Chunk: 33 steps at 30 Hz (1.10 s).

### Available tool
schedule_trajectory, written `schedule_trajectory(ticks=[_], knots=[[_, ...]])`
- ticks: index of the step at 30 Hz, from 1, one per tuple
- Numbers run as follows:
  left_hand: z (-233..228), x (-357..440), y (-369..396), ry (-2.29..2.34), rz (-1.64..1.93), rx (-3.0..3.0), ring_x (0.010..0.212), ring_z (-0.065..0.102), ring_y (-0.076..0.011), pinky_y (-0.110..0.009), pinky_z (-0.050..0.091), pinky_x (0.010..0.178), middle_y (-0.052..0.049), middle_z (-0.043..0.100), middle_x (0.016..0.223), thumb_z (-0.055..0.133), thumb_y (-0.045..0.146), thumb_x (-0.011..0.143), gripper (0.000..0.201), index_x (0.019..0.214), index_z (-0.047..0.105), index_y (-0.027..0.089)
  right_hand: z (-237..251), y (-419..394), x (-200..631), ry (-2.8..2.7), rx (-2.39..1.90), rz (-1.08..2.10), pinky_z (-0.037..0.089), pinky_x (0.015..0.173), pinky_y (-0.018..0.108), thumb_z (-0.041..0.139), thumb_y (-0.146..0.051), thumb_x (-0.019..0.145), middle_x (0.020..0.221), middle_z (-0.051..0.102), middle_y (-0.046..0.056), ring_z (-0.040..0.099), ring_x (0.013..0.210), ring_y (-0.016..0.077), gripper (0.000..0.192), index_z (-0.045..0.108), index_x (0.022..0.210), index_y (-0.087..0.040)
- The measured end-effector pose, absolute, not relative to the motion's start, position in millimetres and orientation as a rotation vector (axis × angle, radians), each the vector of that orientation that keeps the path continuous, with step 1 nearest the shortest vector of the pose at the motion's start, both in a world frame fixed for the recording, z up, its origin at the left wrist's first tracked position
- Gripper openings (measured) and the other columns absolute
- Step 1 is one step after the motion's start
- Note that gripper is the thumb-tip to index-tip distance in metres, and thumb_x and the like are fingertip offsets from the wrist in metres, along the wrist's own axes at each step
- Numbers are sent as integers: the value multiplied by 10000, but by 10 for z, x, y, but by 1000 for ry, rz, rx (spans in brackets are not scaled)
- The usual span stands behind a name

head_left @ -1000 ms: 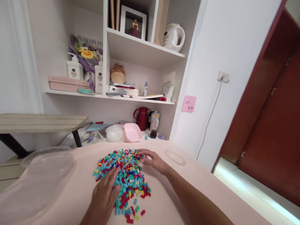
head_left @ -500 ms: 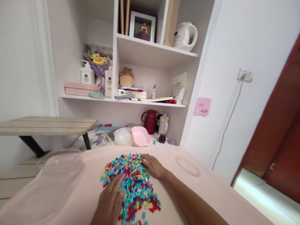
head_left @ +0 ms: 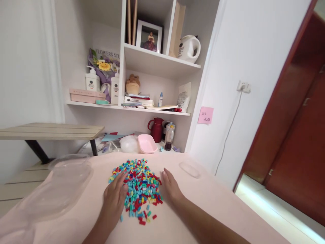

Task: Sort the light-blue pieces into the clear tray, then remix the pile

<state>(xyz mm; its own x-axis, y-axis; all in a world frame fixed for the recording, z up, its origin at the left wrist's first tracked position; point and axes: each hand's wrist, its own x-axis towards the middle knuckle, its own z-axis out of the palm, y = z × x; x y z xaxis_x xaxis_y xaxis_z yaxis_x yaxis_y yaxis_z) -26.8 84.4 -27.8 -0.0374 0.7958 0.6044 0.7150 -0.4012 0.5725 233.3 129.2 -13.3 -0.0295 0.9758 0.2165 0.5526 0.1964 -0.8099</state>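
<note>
A spread heap of small colourful building bricks (head_left: 139,183), mostly blue, red, green and yellow, lies on the pale pink tabletop (head_left: 152,230). My left hand (head_left: 115,191) rests against the heap's left side, fingers stretched out and its tips over the edge bricks. On the opposite side, my right hand (head_left: 171,184) stands on its edge beside the bricks, fingers extended, palm turned toward them. Neither hand grips anything. A few loose bricks (head_left: 142,222) lie at the near end of the heap.
Clear plastic containers (head_left: 61,186) sit on the left, and a clear lid (head_left: 189,169) on the right. Behind the table are a pink basin (head_left: 147,144), a red jug (head_left: 156,130) and a bottle (head_left: 169,139). A slatted wooden shelf (head_left: 50,131) stands at left.
My right hand has drawn back from the heap's far right edge toward me. My left hand has shifted along the left side. The bricks are pushed closer together, and the view has turned right.
</note>
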Motion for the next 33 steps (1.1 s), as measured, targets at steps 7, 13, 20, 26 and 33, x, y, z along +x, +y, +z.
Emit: schedule_trajectory(ticks=[7,13,20,26,33], knots=[[-248,-260,844,1803,1538,2057,1352,414,-204,-481,296,1135,-32,527,1400,310,435,941,446,1315,520,311,97,1260,1515,-1639,-1467,822,153,1193,436,171,-727,885,1545,273,101,216,1436,257,855,266,1496,-137],[-145,-282,771,1779,1620,1925,1335,428,-205,-442,319,1134,-64,524,1390,267,455,944,480,1288,527,244,447,846,1634,-1946,-1115,701,180,1178,417,209,-675,921,1579,193,21,174,1448,213,717,165,1522,-286],[-63,-331,767,1945,1572,1666,1276,476,-265,-492,355,1089,-109,566,1311,197,479,931,540,1225,556,201,220,594,2292,-2651,-824,-9,12,1117,623,604,-736,703,1588,118,127,121,1436,386,1006,180,1514,-317],[-89,-341,836,1937,1546,1691,1275,482,-257,-452,325,1128,-113,562,1316,233,506,880,577,1219,557,170,116,809,1896,-2486,-788,-192,144,1126,575,532,-670,816,1573,209,98,227,1418,332,805,229,1491,-353],[-50,-337,828,1962,1494,1664,1284,473,-265,-468,345,1110,-99,547,1337,178,517,888,594,1229,549,203,425,1256,2613,-1852,-1505,-188,255,1070,451,406,-318,964,1257,616,62,474,1230,236,332,578,1244,-272]])
